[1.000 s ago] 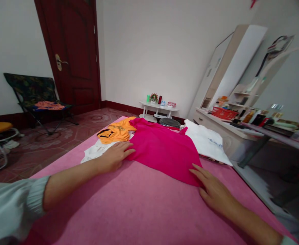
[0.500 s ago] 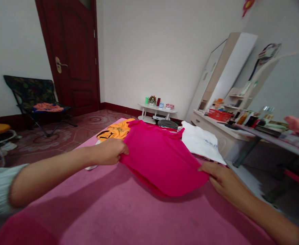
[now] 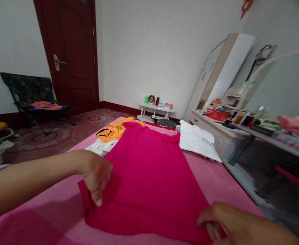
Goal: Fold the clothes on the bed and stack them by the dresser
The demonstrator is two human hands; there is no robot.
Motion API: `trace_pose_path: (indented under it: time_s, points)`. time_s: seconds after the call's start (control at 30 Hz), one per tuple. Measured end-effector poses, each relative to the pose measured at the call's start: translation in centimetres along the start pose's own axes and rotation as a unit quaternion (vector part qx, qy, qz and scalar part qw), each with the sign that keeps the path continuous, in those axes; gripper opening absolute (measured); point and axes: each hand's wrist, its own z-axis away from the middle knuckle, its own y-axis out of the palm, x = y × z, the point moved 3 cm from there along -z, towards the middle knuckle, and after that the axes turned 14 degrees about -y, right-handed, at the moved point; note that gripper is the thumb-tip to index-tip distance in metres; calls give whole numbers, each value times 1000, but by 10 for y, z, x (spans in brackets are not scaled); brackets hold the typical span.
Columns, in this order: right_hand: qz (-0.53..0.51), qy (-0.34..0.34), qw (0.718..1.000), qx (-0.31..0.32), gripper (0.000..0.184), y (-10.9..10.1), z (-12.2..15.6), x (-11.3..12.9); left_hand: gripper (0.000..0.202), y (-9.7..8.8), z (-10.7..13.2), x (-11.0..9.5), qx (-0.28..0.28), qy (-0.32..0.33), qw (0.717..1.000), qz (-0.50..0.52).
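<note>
A magenta shirt [image 3: 149, 173] lies stretched lengthwise over the pink bed cover [image 3: 210, 177]. My left hand [image 3: 96, 177] pinches its near left corner, fingers closed on the cloth. My right hand [image 3: 222, 221] grips the near right corner at the bottom edge of the view. Beyond the shirt's far left lie an orange garment [image 3: 113, 130] and a white garment [image 3: 98, 147]. Another white garment [image 3: 196, 139] rests at the far right of the bed.
A dark red door [image 3: 71, 54] and a folding chair [image 3: 32, 98] stand at the left. A small white table [image 3: 155, 109] sits against the far wall. A dresser [image 3: 215, 127] and a cluttered desk [image 3: 274, 134] line the right side of the bed.
Both hands closed on the magenta shirt's corners, lifted them and pulled the shirt toward me; it now lies spread out longer over the bed.
</note>
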Motion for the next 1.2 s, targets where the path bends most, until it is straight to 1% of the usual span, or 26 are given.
trace_pose_path:
  time_s: [0.03,0.07,0.1,0.13,0.17,0.23,0.27,0.33,0.4,0.47,0.57,0.63,0.67,0.7,0.77,0.8,0.87,0.93,0.97,1.0,1.03,1.07,1.1,1.13,1.17,1.2]
  points:
    - [-45,9,998,42,34,-7,-7,1,23,-10,-7,-9,-4,22,999,26]
    - [-78,6,995,63,36,-17,-17,-1,29,-22,-18,-18,-29,49,997,43]
    - [-93,-6,994,57,36,-28,-29,-5,32,-34,-31,-27,-70,75,994,48]
    - [-87,-22,996,23,35,-40,-45,-12,34,-46,-48,-34,-122,87,988,40]
    - [-65,-37,997,-23,33,-52,-61,-22,35,-57,-67,-40,-176,77,981,25]
    - [4,-37,993,-114,27,-74,-94,-48,37,-73,-110,-44,-287,14,958,6]
    - [43,-28,988,-148,25,-84,-110,-62,43,-78,-132,-44,-336,-20,942,9]
    - [117,-4,975,-190,21,-100,-140,-90,56,-80,-173,-38,-388,-79,917,43]
    - [188,16,960,-208,21,-113,-166,-111,63,-75,-204,-30,-408,-120,901,83]
    - [273,16,939,-207,28,-120,-189,-124,67,-69,-224,-21,-422,-140,890,105]
    - [418,-8,893,-166,34,-119,-223,-131,70,-63,-235,-15,-433,-139,884,112]
    - [492,-16,860,-135,28,-114,-243,-134,70,-63,-236,-14,-433,-135,884,115]
    - [514,-14,849,-125,26,-113,-251,-137,70,-63,-236,-14,-432,-134,884,117]
    - [526,-11,842,-120,25,-113,-259,-141,71,-64,-236,-13,-432,-135,884,119]
    - [522,14,845,-118,26,-120,-270,-151,71,-64,-236,-13,-431,-134,884,122]
    - [508,42,850,-133,27,-127,-273,-157,72,-65,-236,-13,-429,-132,885,123]
    - [460,118,857,-200,29,-147,-275,-165,72,-65,-236,-13,-426,-130,886,125]
    - [401,183,848,-296,33,-165,-271,-163,72,-65,-235,-13,-423,-129,888,127]
    - [377,194,840,-339,34,-170,-268,-158,72,-65,-235,-13,-422,-129,888,127]
    - [361,182,835,-373,34,-172,-264,-148,72,-65,-235,-13,-422,-129,888,128]
    - [352,144,837,-393,34,-169,-261,-135,72,-65,-235,-13,-423,-129,888,128]
    - [347,81,849,-390,32,-161,-257,-119,72,-65,-235,-13,-424,-128,887,129]
    - [345,1,867,-361,30,-149,-254,-101,72,-65,-235,-13,-425,-129,886,131]
    - [339,-93,886,-302,27,-132,-251,-83,71,-65,-235,-13,-427,-128,885,131]
    - [330,-181,901,-216,25,-112,-247,-66,70,-64,-236,-13,-430,-127,885,129]
    - [323,-242,905,-138,25,-94,-242,-54,68,-64,-236,-13,-432,-127,884,126]
